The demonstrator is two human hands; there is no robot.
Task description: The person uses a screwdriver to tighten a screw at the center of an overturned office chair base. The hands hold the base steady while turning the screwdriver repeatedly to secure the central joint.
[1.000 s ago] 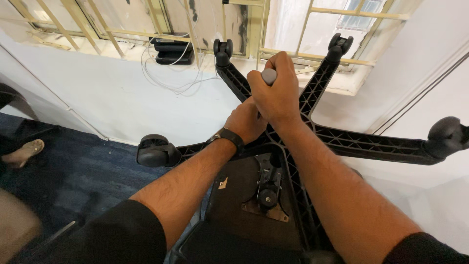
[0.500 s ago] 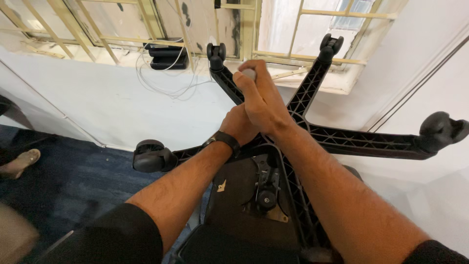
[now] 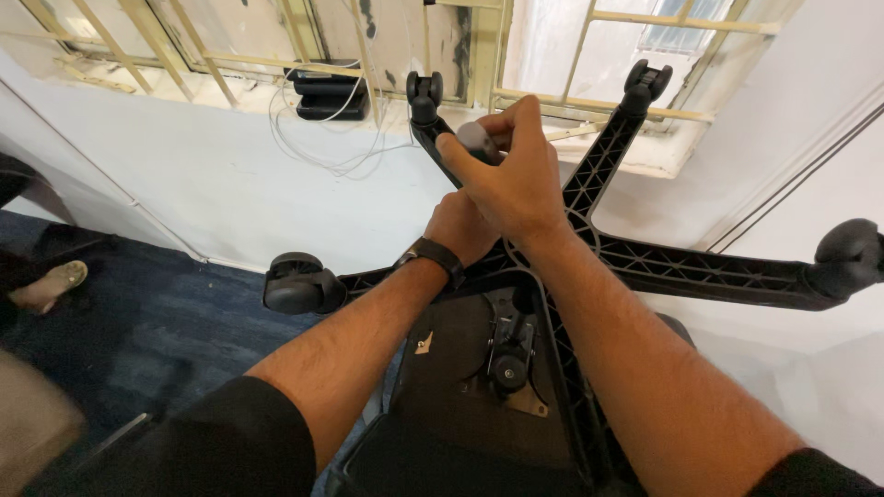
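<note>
Both hands (image 3: pixel 502 198) higher on chair base (image 3: pixel 700 271) than before.

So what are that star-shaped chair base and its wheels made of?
The chair base looks like moulded black plastic with a matte finish: its arms show a criss-cross ribbed lattice. The wheels, like this caster, seem to be smoother, slightly glossy black plastic. The right hand grips a grey cylinder, probably metal, though that's unclear.

The right hand (image 3: pixel 516 179) has opened its fist around the small grey rounded knob (image 3: pixel 477 138): earlier the fingers wrapped over it, now thumb and fingertips pinch it with the index finger stretched out. The left hand (image 3: pixel 460 225), just beneath it, sits slightly lower against the black plastic five-armed chair base (image 3: pixel 700 271).
</note>
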